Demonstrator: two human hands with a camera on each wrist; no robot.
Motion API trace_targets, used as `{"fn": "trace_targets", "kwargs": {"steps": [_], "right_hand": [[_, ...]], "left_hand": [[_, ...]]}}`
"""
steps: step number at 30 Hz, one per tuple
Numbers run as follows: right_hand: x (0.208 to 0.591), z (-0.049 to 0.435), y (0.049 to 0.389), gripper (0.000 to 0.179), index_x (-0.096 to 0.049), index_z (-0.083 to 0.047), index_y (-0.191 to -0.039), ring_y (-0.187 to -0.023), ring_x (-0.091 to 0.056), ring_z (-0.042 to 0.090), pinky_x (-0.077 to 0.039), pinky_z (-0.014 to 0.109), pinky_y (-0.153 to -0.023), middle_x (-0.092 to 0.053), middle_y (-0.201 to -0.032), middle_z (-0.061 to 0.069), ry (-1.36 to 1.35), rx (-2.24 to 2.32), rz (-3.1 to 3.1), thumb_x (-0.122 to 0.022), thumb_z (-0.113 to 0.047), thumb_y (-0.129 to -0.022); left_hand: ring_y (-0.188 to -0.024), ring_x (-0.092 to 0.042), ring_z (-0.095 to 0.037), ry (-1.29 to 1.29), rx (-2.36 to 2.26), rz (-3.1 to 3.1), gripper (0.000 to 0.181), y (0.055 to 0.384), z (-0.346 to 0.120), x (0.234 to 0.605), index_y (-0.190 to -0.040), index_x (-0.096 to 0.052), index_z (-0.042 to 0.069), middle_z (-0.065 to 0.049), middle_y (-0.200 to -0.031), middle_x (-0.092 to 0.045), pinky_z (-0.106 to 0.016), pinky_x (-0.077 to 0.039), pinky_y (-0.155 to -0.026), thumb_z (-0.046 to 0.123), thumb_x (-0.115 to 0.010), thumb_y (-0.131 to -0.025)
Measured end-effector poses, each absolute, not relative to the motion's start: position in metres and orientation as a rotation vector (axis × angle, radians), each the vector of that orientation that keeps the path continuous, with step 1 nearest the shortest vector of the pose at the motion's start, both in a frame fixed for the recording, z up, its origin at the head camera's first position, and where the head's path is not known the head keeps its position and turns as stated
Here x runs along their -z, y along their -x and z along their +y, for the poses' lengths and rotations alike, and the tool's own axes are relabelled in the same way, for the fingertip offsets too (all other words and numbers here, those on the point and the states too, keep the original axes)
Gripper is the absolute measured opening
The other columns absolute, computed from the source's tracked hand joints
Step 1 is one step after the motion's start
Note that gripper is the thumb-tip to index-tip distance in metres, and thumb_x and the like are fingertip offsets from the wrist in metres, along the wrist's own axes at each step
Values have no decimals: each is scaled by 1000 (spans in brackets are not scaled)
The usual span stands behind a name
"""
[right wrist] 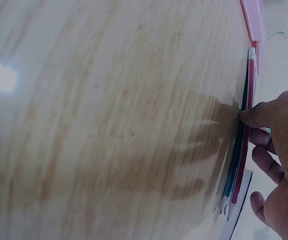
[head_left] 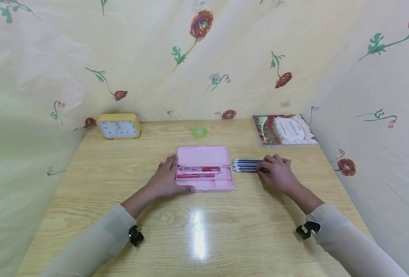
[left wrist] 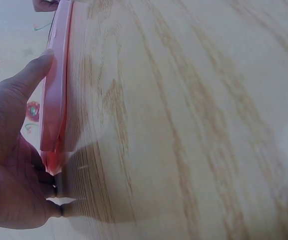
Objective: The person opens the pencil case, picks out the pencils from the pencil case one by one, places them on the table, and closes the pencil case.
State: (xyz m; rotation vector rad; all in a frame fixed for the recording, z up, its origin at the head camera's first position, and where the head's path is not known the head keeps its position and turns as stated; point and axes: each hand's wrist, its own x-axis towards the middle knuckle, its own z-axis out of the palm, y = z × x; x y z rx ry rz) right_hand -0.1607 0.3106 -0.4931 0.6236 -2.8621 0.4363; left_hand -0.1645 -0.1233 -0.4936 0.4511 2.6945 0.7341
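Observation:
A pink pencil case [head_left: 203, 156] lies with its lid folded back on the table, several red and pink pens [head_left: 195, 176] in its long compartment. At its left end rests my left hand [head_left: 166, 179], fingers along the side and thumb [left wrist: 36, 70] lying straight against the front wall. To the right of the case is a row of several dark-striped pencils [head_left: 246, 165]. My right hand [head_left: 276, 171] pinches pencils at their right part; in the right wrist view its thumb lies across a red pencil [right wrist: 242, 172] and a teal one [right wrist: 233, 167]. The far fingertips are partly hidden.
A yellow clock [head_left: 118, 126] stands at the back left. Near the back edge lies a green tape roll [head_left: 193, 132], and a book [head_left: 285, 130] is at the back right. Floral cloth [head_left: 149, 57] hangs behind the wooden table [head_left: 239, 231] and at both sides.

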Motion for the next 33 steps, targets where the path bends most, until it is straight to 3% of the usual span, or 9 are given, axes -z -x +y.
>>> {"fn": "trace_targets", "kwargs": {"steps": [20,33], "right_hand": [[489,289,171,10,-82,-15,-100,-99,-58,33,-44,72,-89,-73,-107,9,-653,-513,-2852,-86,-8,-94],[485,232,206,12,-82,-15,-113,-104,-58,32,-45,72,-95,-70,-114,7,-751,-544,-2892,-77,-22,-105]], "left_hand": [[-174,-8,-41,-467,-742,2700,147,164,-124,493,-176,-2,-2,-25,-186,-9,-60,-6,-142,76,-84,-82],[-175,-4,-39,-463,-760,2698,148,165,-125,497,-177,0,0,-23,-186,-6,-57,-4,-143,77,-84,-81]]}}
